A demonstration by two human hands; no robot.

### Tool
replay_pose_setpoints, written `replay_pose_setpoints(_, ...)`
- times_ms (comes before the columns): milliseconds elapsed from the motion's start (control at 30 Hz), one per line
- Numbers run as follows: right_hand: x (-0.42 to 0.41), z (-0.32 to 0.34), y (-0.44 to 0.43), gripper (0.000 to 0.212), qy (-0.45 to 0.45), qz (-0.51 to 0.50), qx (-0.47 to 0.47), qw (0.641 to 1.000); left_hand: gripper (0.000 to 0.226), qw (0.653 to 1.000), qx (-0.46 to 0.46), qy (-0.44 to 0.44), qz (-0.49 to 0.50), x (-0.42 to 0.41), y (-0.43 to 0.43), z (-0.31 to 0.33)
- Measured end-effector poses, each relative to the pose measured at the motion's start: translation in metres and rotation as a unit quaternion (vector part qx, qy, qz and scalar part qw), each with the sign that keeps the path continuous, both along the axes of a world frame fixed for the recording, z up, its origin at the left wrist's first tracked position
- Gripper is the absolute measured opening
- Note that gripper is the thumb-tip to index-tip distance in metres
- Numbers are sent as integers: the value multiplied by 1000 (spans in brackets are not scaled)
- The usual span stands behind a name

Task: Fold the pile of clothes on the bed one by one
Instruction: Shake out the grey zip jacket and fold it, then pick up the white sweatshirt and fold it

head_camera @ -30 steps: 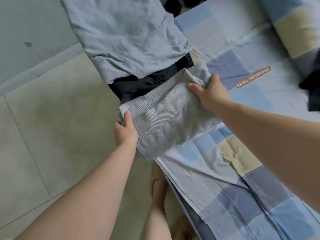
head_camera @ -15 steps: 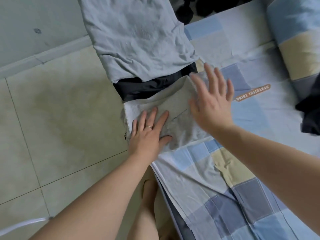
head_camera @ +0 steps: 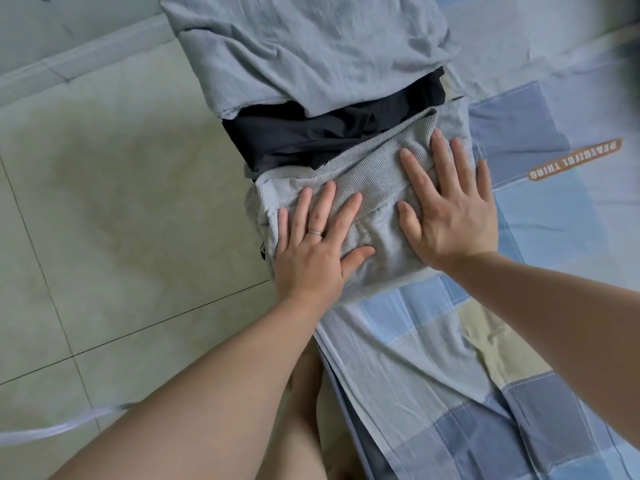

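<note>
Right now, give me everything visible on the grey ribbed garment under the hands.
The grey ribbed garment is light grey knit, folded into a compact bundle, a ribbed layer over a smoother, wrinkled one. It lies flat at the bed's edge on the checked sheet, far edge against the black garment. The left hand and right hand press it with flat, spread fingers.
</note>
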State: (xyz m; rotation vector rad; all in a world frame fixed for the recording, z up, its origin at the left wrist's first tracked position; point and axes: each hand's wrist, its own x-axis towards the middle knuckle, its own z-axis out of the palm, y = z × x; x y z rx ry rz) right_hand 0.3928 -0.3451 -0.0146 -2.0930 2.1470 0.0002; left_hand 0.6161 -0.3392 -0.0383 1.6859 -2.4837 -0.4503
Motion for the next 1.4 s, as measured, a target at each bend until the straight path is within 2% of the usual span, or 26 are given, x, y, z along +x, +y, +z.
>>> replay_pose_setpoints(367, 16, 85, -2, 72, 5, -12, 184, 983, 74, 981, 185, -52, 0, -2, -2, 83)
replay_pose_setpoints(567, 14, 149, 23, 76, -38, -18, 159, 986, 73, 969, 229, -89, -15, -10, 5, 128)
replay_pose_setpoints(833, -35, 239, 102, 71, -45, -160, 159, 973, 68, 969, 236, 34, -62, -64, 17, 209)
replay_pose_setpoints(967, -72, 302, 161, 72, -26, -237, 151, 959, 67, 962, 231, 64, -133, -121, 22, 261)
replay_pose_setpoints(1100, -108, 368, 234, 71, -4, -330, 136, 934, 68, 927, 266, 79, -251, -200, 46, 320)
replay_pose_setpoints(1400, -147, 452, 436, 72, -21, -510, 73, 857, 64, 859, 239, 66, -447, -323, 206, 425)
